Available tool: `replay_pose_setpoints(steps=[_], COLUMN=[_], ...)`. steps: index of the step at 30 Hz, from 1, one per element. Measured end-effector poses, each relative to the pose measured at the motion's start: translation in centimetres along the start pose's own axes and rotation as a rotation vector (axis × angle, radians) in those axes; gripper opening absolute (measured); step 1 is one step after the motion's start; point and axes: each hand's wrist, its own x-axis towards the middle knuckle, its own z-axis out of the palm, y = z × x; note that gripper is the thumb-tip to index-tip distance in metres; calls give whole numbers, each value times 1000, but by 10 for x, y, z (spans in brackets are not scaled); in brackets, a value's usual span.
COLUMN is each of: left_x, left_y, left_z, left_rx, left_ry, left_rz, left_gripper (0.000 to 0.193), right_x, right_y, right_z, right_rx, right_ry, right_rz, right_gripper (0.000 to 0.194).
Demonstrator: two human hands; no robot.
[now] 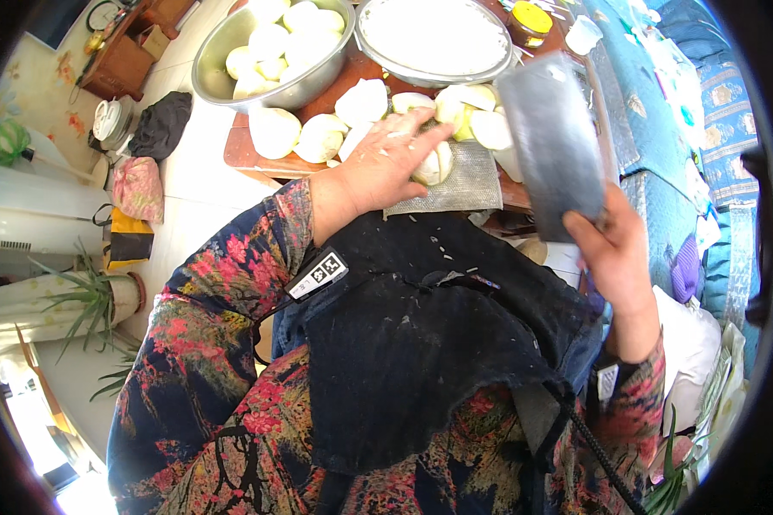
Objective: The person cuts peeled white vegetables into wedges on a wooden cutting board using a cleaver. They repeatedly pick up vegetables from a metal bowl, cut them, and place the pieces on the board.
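Observation:
At the right, my right hand (618, 251) grips a broad cleaver (551, 138), its steel blade held up on edge and slightly blurred. My left hand (393, 151) is spread over pale peeled vegetables, fingers apart. A cut pale piece (433, 166) lies between its thumb and index finger; whether they press on it is hard to see. Beneath is a grey textured mat (457, 180) at the table's front edge. More cut pieces (470, 106) lie right of my fingertips. Whole peeled vegetables (275, 133) sit left of my hand.
On the brown wooden table (245, 145) stand a steel bowl (216, 80) of peeled vegetables and a steel basin (419, 78) heaped with white shreds. A yellow-lidded jar (531, 19) is behind the blade. A blue-covered sofa (657, 167) borders the right side. Dark cloth (412, 335) covers my lap.

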Motion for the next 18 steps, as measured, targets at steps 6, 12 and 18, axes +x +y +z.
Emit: replay_pose_setpoints(steps=[6,12,18], left_x=[16,18,20], left_y=[7,0,-14], left_z=[10,13,4], left_rx=[28,67,256], left_ry=[-47,81,118], left_rz=[64,2,-42], left_gripper=[35,32,35], right_x=[-99,-221,-263], right_y=[65,171,263], right_z=[-48,-50,-62], right_rx=[242,406,-51], right_ry=[185,365,112], right_rz=[533,808,423], right_gripper=[33,22,15])
